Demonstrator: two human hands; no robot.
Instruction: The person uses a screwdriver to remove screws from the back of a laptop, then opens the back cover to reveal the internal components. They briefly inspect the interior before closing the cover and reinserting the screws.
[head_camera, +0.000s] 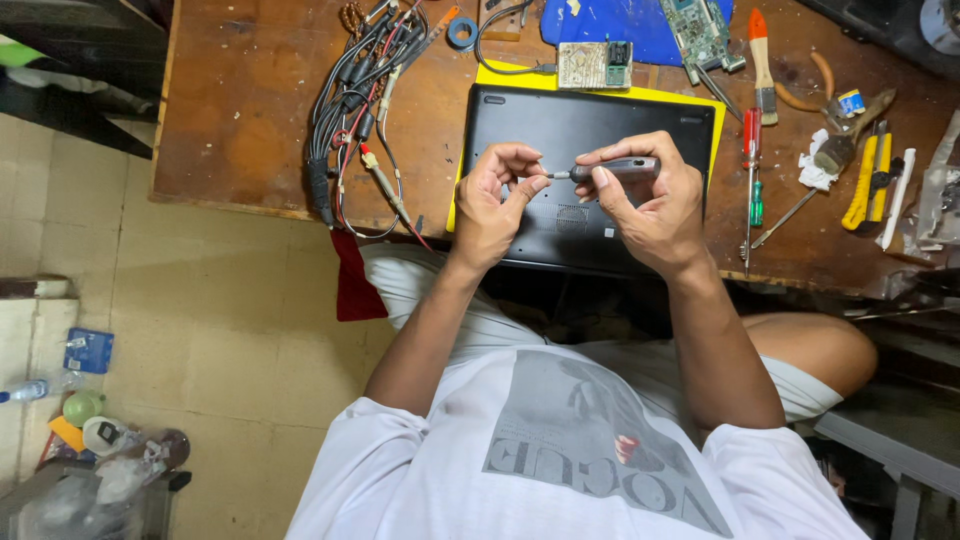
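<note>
Item: grey electric screwdriver, gripped in right hand above the black laptop base at the bench's near edge, left hand pinching its bit tip; risk judged: tiny bit or screw slipping from fingertips to the floor.

The person wears a loose white short-sleeved cotton T-shirt with a large grey rectangular photo print and grey block lettering across the chest, plus pale shorts over the thighs. Both forearms are bare, and the hands carry no gloves, rings or watch.
</note>
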